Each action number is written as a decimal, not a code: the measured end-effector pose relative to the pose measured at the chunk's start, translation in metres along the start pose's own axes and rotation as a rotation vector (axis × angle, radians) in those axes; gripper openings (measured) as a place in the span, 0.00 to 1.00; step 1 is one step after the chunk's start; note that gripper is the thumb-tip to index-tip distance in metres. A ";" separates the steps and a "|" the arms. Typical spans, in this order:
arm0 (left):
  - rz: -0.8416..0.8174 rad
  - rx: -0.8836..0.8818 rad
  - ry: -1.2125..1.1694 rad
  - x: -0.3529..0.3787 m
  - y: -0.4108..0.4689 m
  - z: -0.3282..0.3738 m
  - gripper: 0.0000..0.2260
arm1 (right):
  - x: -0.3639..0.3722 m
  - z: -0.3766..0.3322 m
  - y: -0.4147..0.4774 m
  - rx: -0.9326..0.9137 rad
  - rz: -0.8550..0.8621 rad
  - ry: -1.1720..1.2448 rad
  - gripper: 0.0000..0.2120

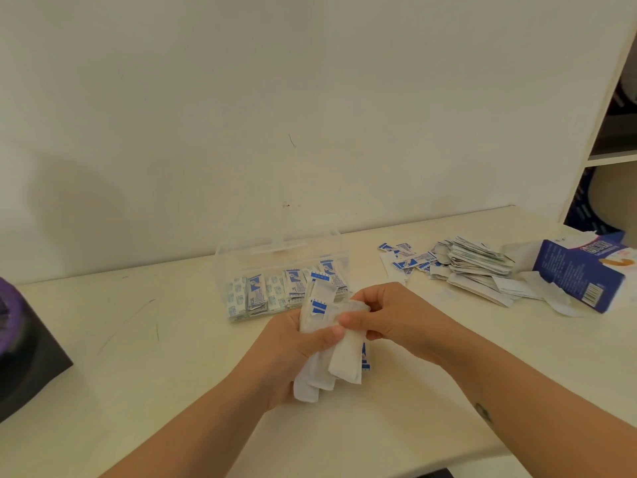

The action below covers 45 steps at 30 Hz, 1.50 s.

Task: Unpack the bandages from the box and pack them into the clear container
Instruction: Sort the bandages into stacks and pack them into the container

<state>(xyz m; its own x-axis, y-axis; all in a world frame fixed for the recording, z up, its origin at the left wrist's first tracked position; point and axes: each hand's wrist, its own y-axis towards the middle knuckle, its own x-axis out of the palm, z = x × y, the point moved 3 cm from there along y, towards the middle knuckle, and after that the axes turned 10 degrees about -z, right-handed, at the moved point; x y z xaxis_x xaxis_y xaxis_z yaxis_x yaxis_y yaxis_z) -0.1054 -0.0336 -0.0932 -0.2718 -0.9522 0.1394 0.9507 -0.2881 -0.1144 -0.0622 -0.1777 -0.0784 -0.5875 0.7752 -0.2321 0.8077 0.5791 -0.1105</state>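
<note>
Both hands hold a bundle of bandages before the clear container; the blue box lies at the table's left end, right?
Wrong side: the head view shows the blue box at the right end of the table. The rest stands.

Soft, warm, even light — a broad shadow falls on the wall (79, 208); edges bend, and the dark object (27, 357) at left seems blurred.

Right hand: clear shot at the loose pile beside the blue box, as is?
Likely yes on path: only bare table lies between the right hand and the pile. But it is pinching the bandage bundle that the left hand also grips, so it must let go first.
</note>
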 end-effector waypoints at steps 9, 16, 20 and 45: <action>-0.011 -0.079 -0.032 -0.009 0.001 0.001 0.10 | -0.017 -0.007 -0.003 0.033 0.057 0.038 0.05; 0.071 -0.043 0.081 -0.006 -0.001 0.001 0.08 | 0.002 0.002 -0.001 0.048 -0.001 0.025 0.02; 0.059 -0.062 -0.015 -0.008 0.000 0.001 0.11 | -0.007 -0.004 -0.004 0.004 0.074 -0.078 0.06; -0.011 0.065 -0.257 0.008 -0.003 0.015 0.11 | 0.020 -0.008 -0.019 -0.021 0.034 -0.070 0.14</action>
<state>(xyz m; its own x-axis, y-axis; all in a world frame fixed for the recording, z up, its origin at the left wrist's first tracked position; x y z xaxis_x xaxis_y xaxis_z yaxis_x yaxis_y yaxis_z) -0.1085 -0.0389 -0.0773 -0.2435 -0.8898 0.3861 0.9578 -0.2833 -0.0489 -0.0895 -0.1713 -0.0729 -0.5546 0.7753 -0.3022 0.8253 0.5588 -0.0813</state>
